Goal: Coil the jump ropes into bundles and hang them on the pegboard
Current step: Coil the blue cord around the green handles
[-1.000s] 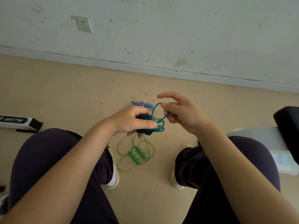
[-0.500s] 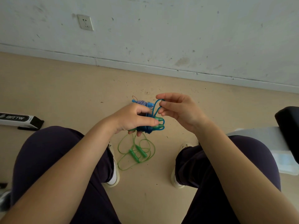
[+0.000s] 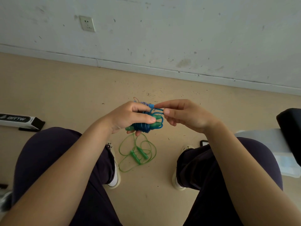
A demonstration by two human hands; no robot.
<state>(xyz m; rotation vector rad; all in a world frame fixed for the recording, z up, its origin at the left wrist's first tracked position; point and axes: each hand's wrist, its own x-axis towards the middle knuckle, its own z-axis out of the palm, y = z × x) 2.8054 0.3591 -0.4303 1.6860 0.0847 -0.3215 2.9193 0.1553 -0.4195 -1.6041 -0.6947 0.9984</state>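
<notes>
My left hand (image 3: 130, 117) grips a blue jump rope bundle (image 3: 144, 127), its cord wound tightly round the green-tinted handles. Thumb and fingers of that hand curl round the coil. My right hand (image 3: 185, 115) pinches a free loop of the blue cord (image 3: 157, 110) between thumb and forefinger, just right of the bundle. A green jump rope (image 3: 138, 154) lies loose and uncoiled on the floor between my feet. Behind my left hand, on the floor, part of a blue-and-white rope (image 3: 145, 103) shows. No pegboard is in view.
I sit with my knees apart over a beige floor (image 3: 65, 95). A white wall with a socket (image 3: 87, 23) stands ahead. A black-and-white box (image 3: 19, 120) lies at the left. A black object (image 3: 291, 128) and a pale container (image 3: 280, 147) sit at the right.
My right hand has come closer to the bundle and now pinches the cord loop, which is pulled flatter toward the right. My left hand keeps its hold on the coil.
</notes>
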